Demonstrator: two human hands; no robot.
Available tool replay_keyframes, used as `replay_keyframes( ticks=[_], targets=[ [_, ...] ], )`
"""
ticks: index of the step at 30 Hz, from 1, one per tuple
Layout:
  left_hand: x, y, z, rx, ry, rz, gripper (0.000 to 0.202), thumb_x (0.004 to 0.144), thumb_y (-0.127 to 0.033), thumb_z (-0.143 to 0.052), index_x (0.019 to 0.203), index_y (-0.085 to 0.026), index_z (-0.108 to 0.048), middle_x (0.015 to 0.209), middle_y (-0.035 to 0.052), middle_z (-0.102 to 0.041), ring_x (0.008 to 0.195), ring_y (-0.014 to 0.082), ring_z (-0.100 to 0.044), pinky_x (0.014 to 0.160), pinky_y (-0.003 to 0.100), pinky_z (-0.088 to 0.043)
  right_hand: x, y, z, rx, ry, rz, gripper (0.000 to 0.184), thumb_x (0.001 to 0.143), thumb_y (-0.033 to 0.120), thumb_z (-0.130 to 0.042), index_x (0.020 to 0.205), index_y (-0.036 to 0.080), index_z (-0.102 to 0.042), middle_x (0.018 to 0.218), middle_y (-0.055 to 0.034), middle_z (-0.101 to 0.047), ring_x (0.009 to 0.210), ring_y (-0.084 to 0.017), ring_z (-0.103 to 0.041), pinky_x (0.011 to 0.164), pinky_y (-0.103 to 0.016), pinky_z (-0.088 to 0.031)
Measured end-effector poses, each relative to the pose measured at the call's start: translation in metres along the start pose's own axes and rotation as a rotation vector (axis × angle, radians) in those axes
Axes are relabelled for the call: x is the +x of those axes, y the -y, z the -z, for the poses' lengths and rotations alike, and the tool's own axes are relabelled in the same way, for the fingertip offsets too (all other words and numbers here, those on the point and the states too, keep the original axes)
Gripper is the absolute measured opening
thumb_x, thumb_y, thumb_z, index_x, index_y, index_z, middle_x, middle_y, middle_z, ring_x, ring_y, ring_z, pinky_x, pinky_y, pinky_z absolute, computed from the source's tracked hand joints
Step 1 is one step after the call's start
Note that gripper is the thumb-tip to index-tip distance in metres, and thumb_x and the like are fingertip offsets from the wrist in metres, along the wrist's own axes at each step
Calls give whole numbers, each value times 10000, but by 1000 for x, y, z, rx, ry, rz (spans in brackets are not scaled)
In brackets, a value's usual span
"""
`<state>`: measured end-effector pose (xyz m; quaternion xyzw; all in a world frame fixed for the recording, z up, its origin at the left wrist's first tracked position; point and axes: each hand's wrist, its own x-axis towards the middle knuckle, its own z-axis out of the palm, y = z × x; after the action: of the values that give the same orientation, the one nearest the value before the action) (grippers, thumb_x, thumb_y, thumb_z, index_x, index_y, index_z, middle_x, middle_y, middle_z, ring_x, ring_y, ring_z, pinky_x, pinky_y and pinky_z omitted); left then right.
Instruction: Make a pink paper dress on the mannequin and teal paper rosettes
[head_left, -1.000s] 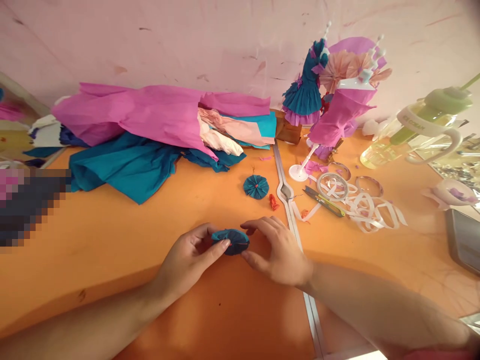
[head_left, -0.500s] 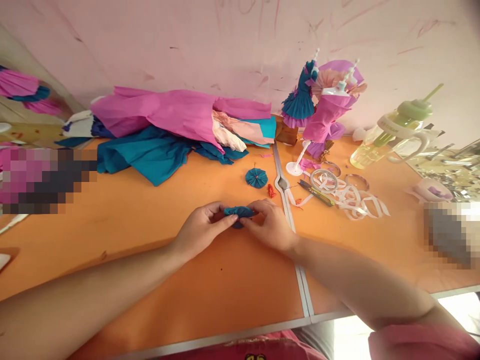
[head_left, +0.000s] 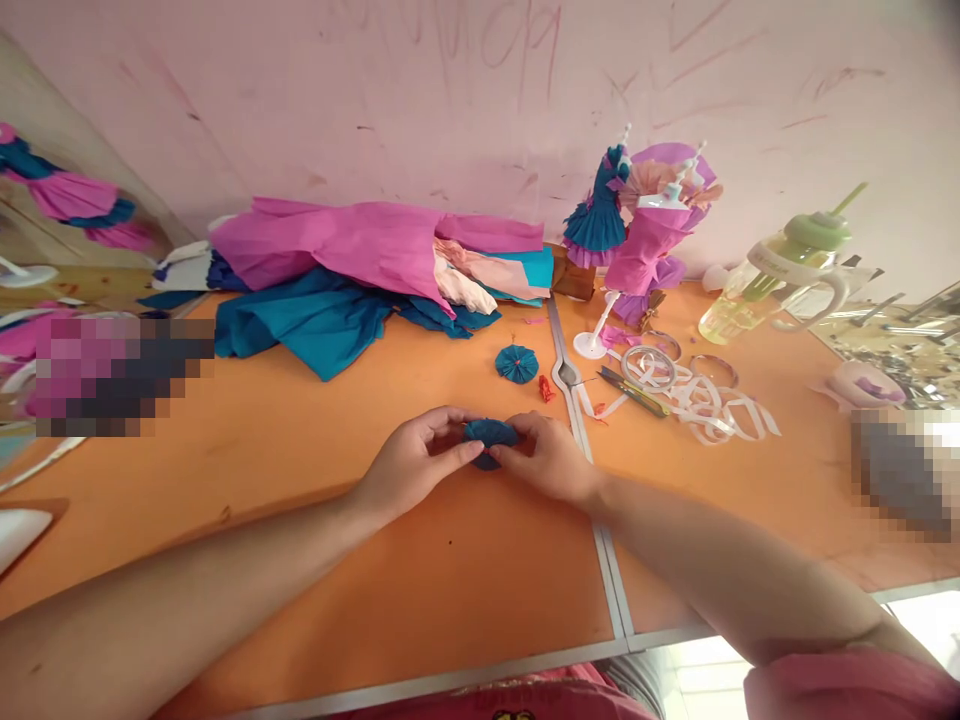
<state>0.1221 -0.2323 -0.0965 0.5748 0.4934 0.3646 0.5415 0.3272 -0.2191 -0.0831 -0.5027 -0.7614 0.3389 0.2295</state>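
Between my two hands, just over the orange table, is a small round blue crepe-paper rosette (head_left: 492, 434). My left hand (head_left: 424, 455) pinches its left edge with thumb and fingers. On the opposite side my right hand (head_left: 549, 455) grips the right edge, its thumb near the middle. A second pleated blue rosette (head_left: 517, 364) lies flat beyond my hands, with a small reddish centre. Beside it rests a crumpled red scrap (head_left: 546, 388).
Pink and blue crepe paper (head_left: 330, 245) is heaped along the wall. Doll-sized paper dresses (head_left: 649, 245) on stands, a utility knife (head_left: 634, 392), a tape roll (head_left: 649, 367), tangled white ribbon (head_left: 720, 412) and a green-lidded bottle (head_left: 772, 280) occupy the right. A metal strip (head_left: 615, 590) divides the tabletop.
The held rosette has tilted so more of its flat face shows, and both hands sit slightly further right in view. The camera view has shifted a little.
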Motion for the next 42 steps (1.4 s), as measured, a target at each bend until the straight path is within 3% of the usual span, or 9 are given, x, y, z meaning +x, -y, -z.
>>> replay_keyframes(
  ticks=[4, 8, 15, 17, 20, 23, 26, 34, 42],
  targets=[
    [0, 2, 1, 31, 6, 36, 531, 762, -433, -756, 1204, -220, -554, 1044, 69, -734, 993, 267, -693, 896, 406, -518, -3, -2, 2, 28, -2, 24, 123, 790, 311, -644, 803, 195, -679, 746, 1, -622, 729, -139, -551, 653, -258, -396],
    [0, 1, 1, -43, -64, 41, 535, 765, -435, -755, 1197, -229, -515, 958, 48, -744, 931, 247, -706, 876, 381, -511, -6, -3, 3, 124, -43, 11, 267, 813, 331, -634, 1049, 213, -676, 859, -6, -664, 764, -137, -565, 680, -257, -416],
    [-3, -7, -1, -95, -153, 61, 565, 751, -429, -768, 1182, -227, -464, 934, 46, -757, 916, 229, -704, 865, 350, -493, -5, -4, 0, 108, -67, -56, 117, 820, 311, -616, 836, 209, -673, 736, 20, -637, 676, -117, -541, 632, -254, -407],
    [-4, -9, -1, -92, -167, 75, 575, 742, -431, -775, 1178, -230, -459, 940, 48, -757, 919, 233, -704, 857, 349, -492, -8, -3, 1, 102, -125, 31, 186, 816, 292, -625, 986, 219, -647, 896, -3, -662, 765, -134, -566, 673, -267, -433],
    [-5, -10, -2, -130, -159, 88, 565, 729, -413, -791, 1150, -240, -456, 907, 33, -757, 898, 231, -709, 840, 344, -497, -15, 0, 3, -44, -335, 306, 338, 815, 289, -658, 1141, 240, -585, 1153, -52, -606, 941, -175, -556, 805, -326, -437],
    [-6, -8, -6, -177, -126, 84, 567, 703, -379, -818, 1116, -249, -452, 797, -8, -738, 810, 213, -706, 781, 321, -507, -23, 3, 1, -357, -463, 535, 180, 865, 350, -656, 1038, 299, -654, 1041, -21, -623, 897, -187, -515, 852, -380, -365],
    [-8, -5, -10, -197, -94, 77, 577, 693, -356, -828, 1121, -254, -455, 758, -23, -722, 776, 206, -697, 755, 317, -514, -26, 5, -4, -567, -502, 584, 118, 894, 385, -645, 987, 326, -688, 841, 6, -628, 782, -173, -461, 786, -378, -308],
    [-11, -5, -9, -206, -56, 85, 594, 706, -347, -815, 1177, -245, -467, 816, 6, -745, 859, 233, -713, 838, 366, -524, -26, 1, -4, -584, -487, 568, 97, 925, 363, -618, 942, 336, -711, 801, 13, -637, 767, -160, -442, 752, -378, -258],
    [-12, -5, -8, -152, -59, 97, 592, 711, -386, -806, 1183, -244, -478, 783, 1, -739, 838, 253, -724, 798, 368, -532, -24, 1, -4, -680, -299, 477, 227, 990, 382, -477, 962, 285, -679, 866, -31, -646, 791, -185, -450, 737, -400, -243]
  ],
)
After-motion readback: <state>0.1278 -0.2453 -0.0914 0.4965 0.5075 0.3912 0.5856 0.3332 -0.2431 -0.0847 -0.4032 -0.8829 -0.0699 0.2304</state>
